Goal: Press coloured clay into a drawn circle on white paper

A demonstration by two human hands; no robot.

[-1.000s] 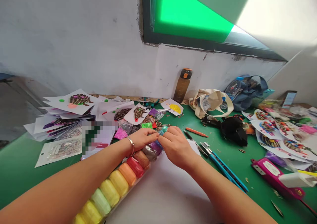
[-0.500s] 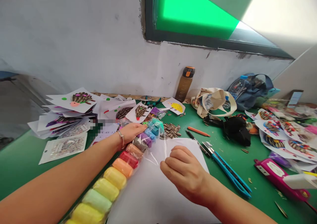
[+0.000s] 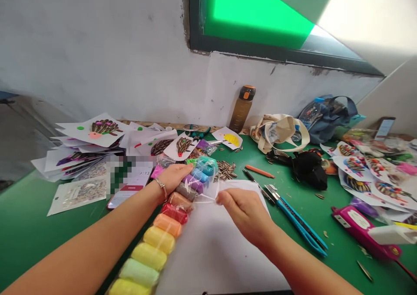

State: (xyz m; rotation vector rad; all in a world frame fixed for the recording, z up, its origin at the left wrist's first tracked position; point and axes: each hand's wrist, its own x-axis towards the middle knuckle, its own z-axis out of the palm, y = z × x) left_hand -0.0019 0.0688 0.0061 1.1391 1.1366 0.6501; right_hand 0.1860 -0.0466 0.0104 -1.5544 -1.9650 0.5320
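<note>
A long clear-wrapped pack of coloured modelling clay [image 3: 159, 239] slants across the front of the table, with yellow rolls near me and purple and blue ones at the far end. My left hand [image 3: 174, 181], with a bracelet at the wrist, is closed around the pack's far part. Closed in a pinch, my right hand [image 3: 244, 210] grips the clear plastic wrapper [image 3: 206, 199], which is stretched taut from the pack. Beneath lies a sheet of white paper [image 3: 215, 247]. A heap of sunflower seeds [image 3: 226, 170] sits just beyond the right hand.
Stacked seed pictures [image 3: 97, 134] and a phone [image 3: 132, 188] lie left. Blue tweezers [image 3: 301, 225], a cutter [image 3: 272, 193], an orange pencil [image 3: 259, 171] and a magenta glue gun [image 3: 365, 234] are on the right. A bottle [image 3: 243, 109] and cloth bag [image 3: 280, 132] stand behind.
My right hand has turned from a fist held over the paper into a pinch, with the wrapper drawn taut towards it. The clay pack's near end has shifted a little to the right.
</note>
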